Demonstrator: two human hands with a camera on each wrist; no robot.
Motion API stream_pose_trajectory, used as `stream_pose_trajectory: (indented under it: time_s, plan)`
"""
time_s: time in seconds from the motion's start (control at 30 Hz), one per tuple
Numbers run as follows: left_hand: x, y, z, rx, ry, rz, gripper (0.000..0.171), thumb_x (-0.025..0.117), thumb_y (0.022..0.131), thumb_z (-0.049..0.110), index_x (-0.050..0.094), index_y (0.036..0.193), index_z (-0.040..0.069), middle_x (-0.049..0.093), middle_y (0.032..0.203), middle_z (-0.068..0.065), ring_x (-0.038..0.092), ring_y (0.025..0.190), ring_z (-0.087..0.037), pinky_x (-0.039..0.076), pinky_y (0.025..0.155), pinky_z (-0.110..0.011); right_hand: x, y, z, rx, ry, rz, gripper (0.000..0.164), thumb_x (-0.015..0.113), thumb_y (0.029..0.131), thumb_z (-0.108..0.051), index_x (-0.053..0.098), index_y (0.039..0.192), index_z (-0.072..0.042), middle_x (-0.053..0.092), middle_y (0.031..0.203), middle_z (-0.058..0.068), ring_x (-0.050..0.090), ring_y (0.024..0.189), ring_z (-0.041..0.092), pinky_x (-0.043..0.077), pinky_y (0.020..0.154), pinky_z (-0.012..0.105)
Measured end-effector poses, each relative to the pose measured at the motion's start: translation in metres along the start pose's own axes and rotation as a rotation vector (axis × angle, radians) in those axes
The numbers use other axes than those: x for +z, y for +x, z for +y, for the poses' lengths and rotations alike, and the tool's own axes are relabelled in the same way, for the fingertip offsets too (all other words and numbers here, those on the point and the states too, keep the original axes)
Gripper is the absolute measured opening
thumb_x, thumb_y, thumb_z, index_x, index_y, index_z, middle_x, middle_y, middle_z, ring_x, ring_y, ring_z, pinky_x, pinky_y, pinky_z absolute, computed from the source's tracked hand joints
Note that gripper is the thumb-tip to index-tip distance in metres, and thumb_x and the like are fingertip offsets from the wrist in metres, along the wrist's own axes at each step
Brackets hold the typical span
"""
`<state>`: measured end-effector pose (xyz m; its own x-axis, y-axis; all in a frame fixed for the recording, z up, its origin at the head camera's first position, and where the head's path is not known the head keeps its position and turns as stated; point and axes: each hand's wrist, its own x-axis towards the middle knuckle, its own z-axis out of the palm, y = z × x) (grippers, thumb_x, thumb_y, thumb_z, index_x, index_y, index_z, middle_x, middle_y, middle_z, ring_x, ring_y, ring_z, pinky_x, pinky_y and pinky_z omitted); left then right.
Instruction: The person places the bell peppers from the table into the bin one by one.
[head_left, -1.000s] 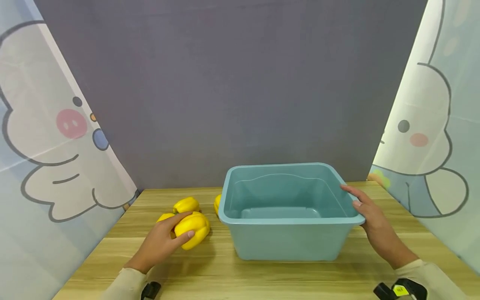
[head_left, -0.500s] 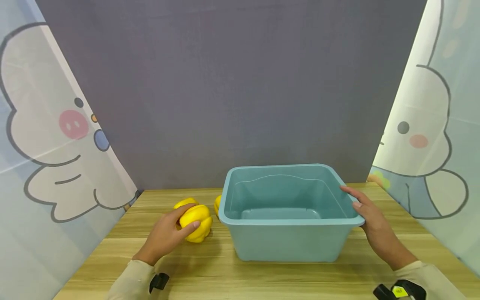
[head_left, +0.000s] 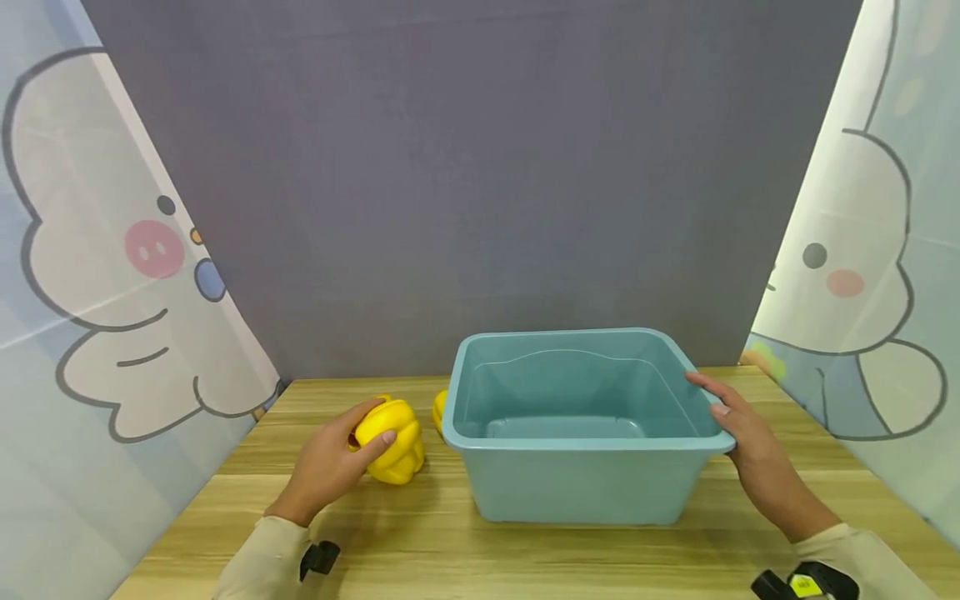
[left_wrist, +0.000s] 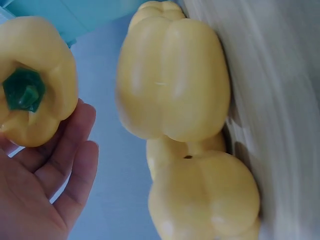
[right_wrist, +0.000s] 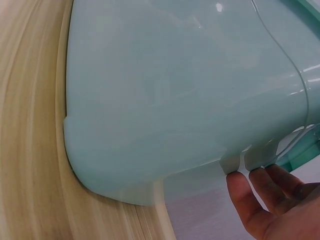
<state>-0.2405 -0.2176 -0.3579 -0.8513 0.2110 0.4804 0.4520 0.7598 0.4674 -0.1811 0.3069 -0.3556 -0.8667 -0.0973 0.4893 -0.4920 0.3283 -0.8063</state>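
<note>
My left hand (head_left: 330, 458) holds a yellow bell pepper (head_left: 393, 442) between thumb and fingers, left of a blue-green plastic basin (head_left: 570, 483). The held pepper's green stem (left_wrist: 25, 90) shows in the left wrist view, facing the camera. Other yellow bell peppers (left_wrist: 172, 80) stand beyond that hand, and in the head view the held pepper and hand mostly hide them. On the other side, my right hand (head_left: 757, 450) grips the basin's right rim, with its thumb on the rim. In the right wrist view its fingertips (right_wrist: 237, 182) touch the basin's outer side.
The basin's inside shows a bare floor (head_left: 562, 427). One yellow pepper (head_left: 439, 410) peeks out behind the basin's left side. Everything rests on a wood-grain table (head_left: 420, 558), with a grey backdrop (head_left: 465, 192) behind and cartoon-print curtains (head_left: 82, 275) at both sides.
My left hand has shifted slightly right and away from me with the pepper, which has turned in its grasp. The peppers behind are now more hidden. My right hand and the basin stay put.
</note>
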Motion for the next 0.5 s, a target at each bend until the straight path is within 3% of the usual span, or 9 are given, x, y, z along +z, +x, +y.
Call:
stream_pose_trajectory:
  time_s: [0.27, 0.5]
  plan:
    - [0.001, 0.005, 0.006, -0.013, 0.007, 0.043, 0.052, 0.066, 0.094, 0.051, 0.061, 0.137, 0.022, 0.069, 0.098, 0.001, 0.058, 0.073, -0.009, 0.051, 0.064, -0.031, -0.001, 0.0, 0.001, -0.003, -0.028, 0.004, 0.047, 0.025, 0.111, -0.019, 0.033, 0.157, -0.012, 0.037, 0.147, -0.011, 0.051, 0.115, 0.007, 0.047, 0.08, 0.022]
    - [0.0, 0.008, 0.012, -0.052, -0.024, 0.048, 0.054, 0.063, 0.096, 0.052, 0.06, 0.138, 0.019, 0.068, 0.099, -0.001, 0.057, 0.073, -0.012, 0.049, 0.064, -0.032, 0.001, 0.001, 0.001, -0.017, -0.021, 0.005, 0.047, 0.025, 0.111, -0.018, 0.033, 0.156, -0.011, 0.037, 0.148, -0.011, 0.05, 0.116, 0.007, 0.047, 0.081, 0.02]
